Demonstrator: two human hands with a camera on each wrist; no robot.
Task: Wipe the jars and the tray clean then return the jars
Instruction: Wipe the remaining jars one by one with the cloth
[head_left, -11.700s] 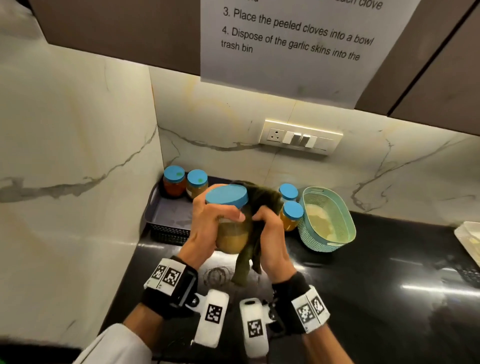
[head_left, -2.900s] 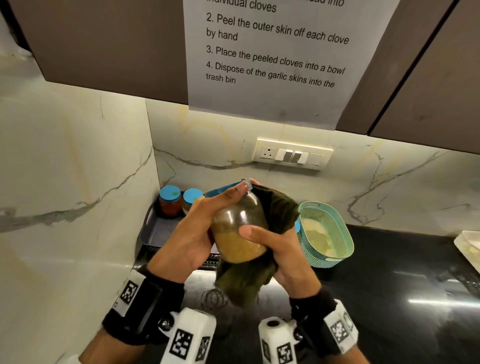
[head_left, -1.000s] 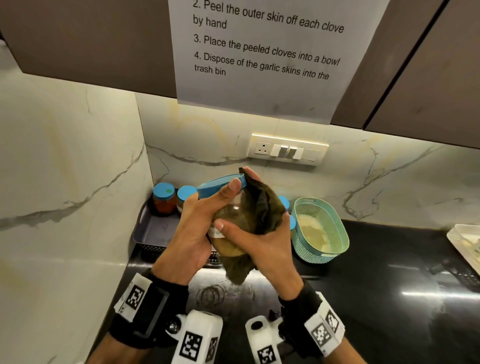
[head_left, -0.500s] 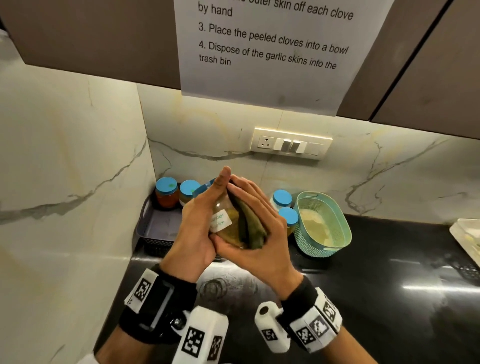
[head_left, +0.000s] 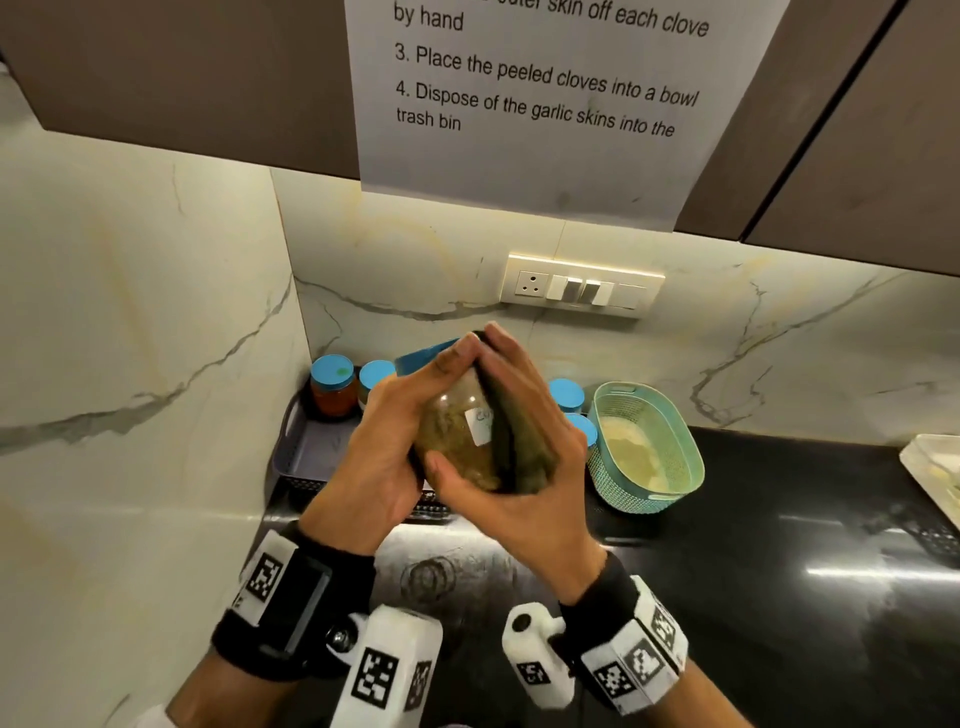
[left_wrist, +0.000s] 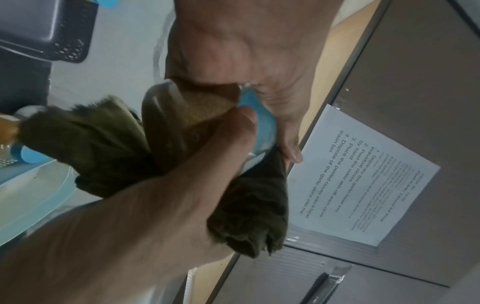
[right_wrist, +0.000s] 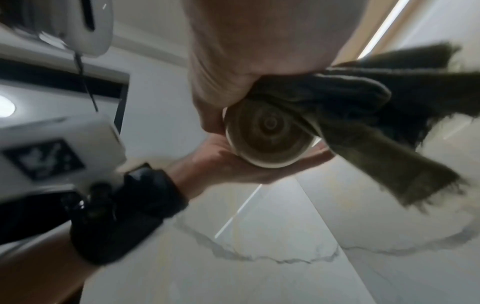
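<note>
A glass jar (head_left: 457, 441) with yellow-brown contents, a blue lid (head_left: 423, 356) and a white label is held tilted above the counter, lid pointing up and left. My left hand (head_left: 389, 441) grips it from the left. My right hand (head_left: 524, 499) wraps a dark olive cloth (head_left: 522, 457) round its right side, thumb under the base. The right wrist view shows the jar's base (right_wrist: 270, 133) with the cloth (right_wrist: 363, 102) beside it. The dark grey tray (head_left: 304, 452) stands in the corner behind, holding a red-filled jar (head_left: 332, 389) and another jar (head_left: 376, 374).
Two more blue-lidded jars (head_left: 567, 395) stand on the black counter (head_left: 779, 545) between my hands and a teal basket (head_left: 649, 447). A white container (head_left: 935, 467) lies at the right edge. Marble walls enclose the corner, with cabinets and a paper sheet overhead.
The jar has turned in my hands, so its white label now faces me more squarely. My right hand and the cloth have slid round its right side; both hands sit slightly lower.
</note>
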